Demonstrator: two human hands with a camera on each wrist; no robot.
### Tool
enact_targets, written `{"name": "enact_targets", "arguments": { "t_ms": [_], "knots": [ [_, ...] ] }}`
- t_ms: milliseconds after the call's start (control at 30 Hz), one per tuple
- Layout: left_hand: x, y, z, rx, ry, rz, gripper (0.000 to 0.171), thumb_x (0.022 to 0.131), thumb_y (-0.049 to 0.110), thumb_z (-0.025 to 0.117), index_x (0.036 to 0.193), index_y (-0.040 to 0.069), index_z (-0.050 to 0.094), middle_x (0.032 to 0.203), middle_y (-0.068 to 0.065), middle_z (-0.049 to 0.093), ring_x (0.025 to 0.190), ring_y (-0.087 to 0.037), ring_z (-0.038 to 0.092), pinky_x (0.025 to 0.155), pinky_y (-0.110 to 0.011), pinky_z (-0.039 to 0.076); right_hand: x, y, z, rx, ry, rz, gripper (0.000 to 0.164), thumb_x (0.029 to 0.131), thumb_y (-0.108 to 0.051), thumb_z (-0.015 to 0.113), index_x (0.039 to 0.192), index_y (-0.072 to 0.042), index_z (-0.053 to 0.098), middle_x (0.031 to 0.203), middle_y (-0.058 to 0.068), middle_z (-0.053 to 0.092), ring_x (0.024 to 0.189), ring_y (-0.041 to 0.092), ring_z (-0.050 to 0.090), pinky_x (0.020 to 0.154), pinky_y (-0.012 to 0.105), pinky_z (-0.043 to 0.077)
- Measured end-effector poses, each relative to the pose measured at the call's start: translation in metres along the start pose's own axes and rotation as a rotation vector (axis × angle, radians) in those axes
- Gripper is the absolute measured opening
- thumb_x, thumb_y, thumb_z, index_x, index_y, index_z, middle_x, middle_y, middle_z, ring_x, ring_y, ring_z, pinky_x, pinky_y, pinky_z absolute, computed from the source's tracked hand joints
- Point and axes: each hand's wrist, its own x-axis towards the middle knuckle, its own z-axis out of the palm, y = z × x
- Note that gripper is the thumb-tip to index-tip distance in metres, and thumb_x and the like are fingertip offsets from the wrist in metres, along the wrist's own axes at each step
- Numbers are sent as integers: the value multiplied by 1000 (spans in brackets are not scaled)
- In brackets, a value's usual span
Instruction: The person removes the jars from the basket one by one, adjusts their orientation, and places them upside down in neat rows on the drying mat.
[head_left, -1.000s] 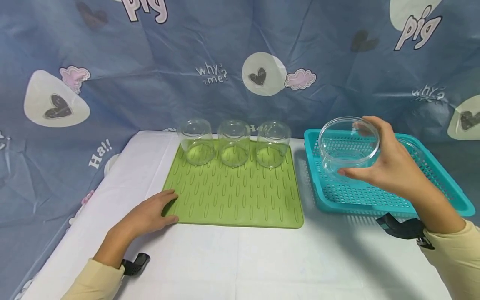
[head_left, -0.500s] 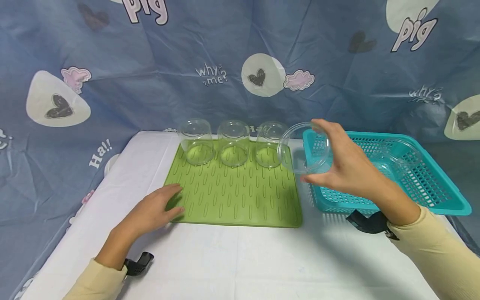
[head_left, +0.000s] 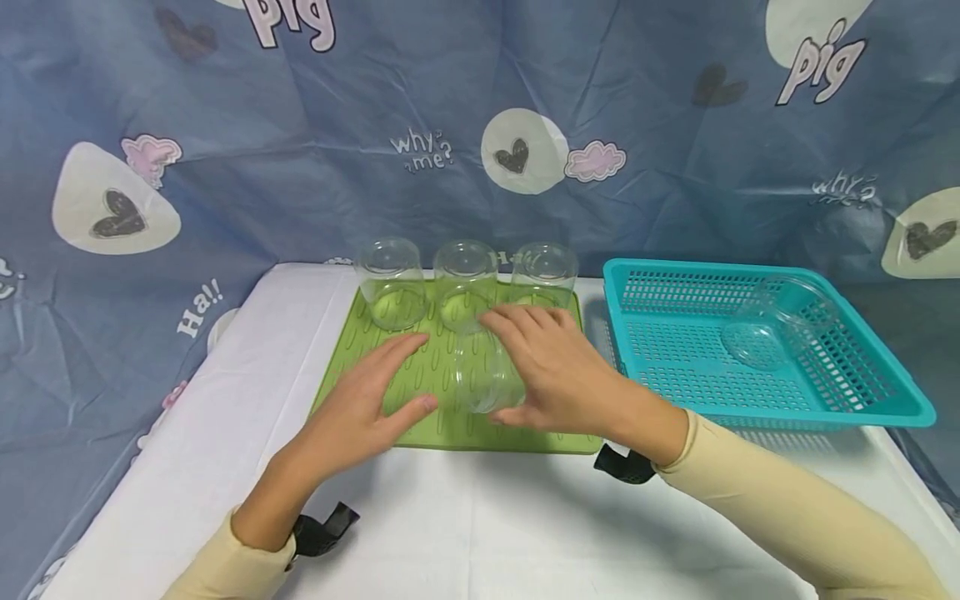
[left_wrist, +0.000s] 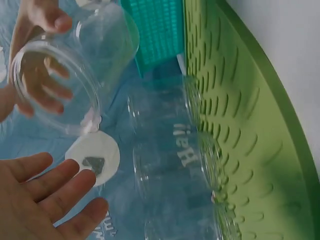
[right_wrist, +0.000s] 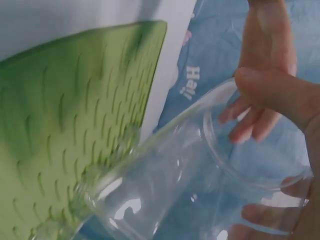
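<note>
My right hand grips a clear glass cup by its rim end, held tilted over the green ribbed mat. In the right wrist view the thumb and fingers wrap the mouth of the cup. To its left is my left hand, fingers spread and slightly bent, with a gap between it and the cup. The left wrist view shows those fingers holding nothing. Along the mat's back edge stand three more clear cups: left, middle and right, the right one partly hidden by my right hand.
A turquoise perforated basket stands right of the mat, with another clear cup in its right part. A white cloth covers the table. Behind hangs a blue printed curtain.
My right hand has carried the cup leftward from above the basket to over the mat, tipping it sideways. My left hand has lifted from the mat's left edge and moved right toward the cup.
</note>
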Motion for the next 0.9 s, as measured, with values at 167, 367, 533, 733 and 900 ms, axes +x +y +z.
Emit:
{"name": "enact_targets", "arguments": {
  "t_ms": [167,367,533,733,900],
  "knots": [
    [-2,7,4,-73,-55,-35,93,87,46,74,159,22,21,161,-7,32,143,-32,42,108,-64,41,10,-19,6,-46,30,-69,105,65,-65,82,146,-14,39,140,10,52,124,30,54,97,52,49],
    [-5,8,8,-120,-54,-63,106,83,46,78,160,21,11,162,-8,27,143,-31,41,108,-62,43,16,-33,12,-39,34,-97,103,71,-70,75,149,-15,36,141,9,51,125,30,53,99,50,48],
    [-8,4,11,-165,-26,-42,107,80,36,82,160,15,13,160,-9,29,139,-29,45,106,-50,50,19,-39,18,-37,34,-109,103,71,-70,74,150,-16,35,141,9,51,126,30,53,100,50,48],
    [-16,-3,11,-196,24,-67,97,73,26,87,152,17,31,151,-4,39,130,-25,50,100,-38,56,18,-42,33,22,32,-133,103,73,-66,75,153,-18,31,145,9,48,127,30,52,101,48,48],
    [-24,-6,8,-163,22,-81,95,69,29,90,147,18,37,145,-2,43,126,-24,51,97,-36,58,10,-37,42,107,-51,-123,110,70,-64,80,156,-24,24,151,8,43,130,30,51,103,50,47]
  ]
}}
